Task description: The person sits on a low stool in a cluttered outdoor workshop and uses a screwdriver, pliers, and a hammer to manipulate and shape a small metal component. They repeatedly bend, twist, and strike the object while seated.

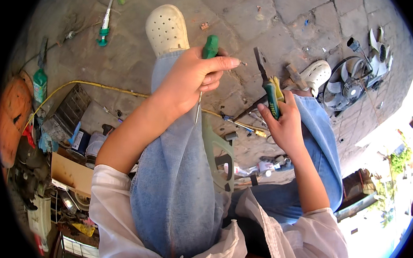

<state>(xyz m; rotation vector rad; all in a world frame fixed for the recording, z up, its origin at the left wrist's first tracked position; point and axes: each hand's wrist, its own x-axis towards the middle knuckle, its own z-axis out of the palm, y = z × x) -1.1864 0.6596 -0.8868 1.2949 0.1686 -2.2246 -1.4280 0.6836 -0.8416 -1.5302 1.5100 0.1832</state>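
My left hand (185, 77) is closed around a screwdriver with a green handle (211, 46). Its thin metal shaft comes out below my fingers and points down over my left knee. Between that hand's thumb and forefinger pokes out a tiny reddish-brown tip (244, 64), too small to name. Over on the right, my right hand (287, 123) grips pliers (273, 96) by their green and yellow handles. The dark jaws point up and away from me, and they look closed. A gap separates the pliers from the left hand.
Beyond the pliers, a hammer (295, 76) is near my right shoe. A yellow-handled screwdriver (246, 126) lies on the paving beside a green plastic stool (213, 145). Fan parts (349, 89) stand far right. A yellow cable (86, 83), dark crate (69, 111) and cardboard box (71, 174) are left.
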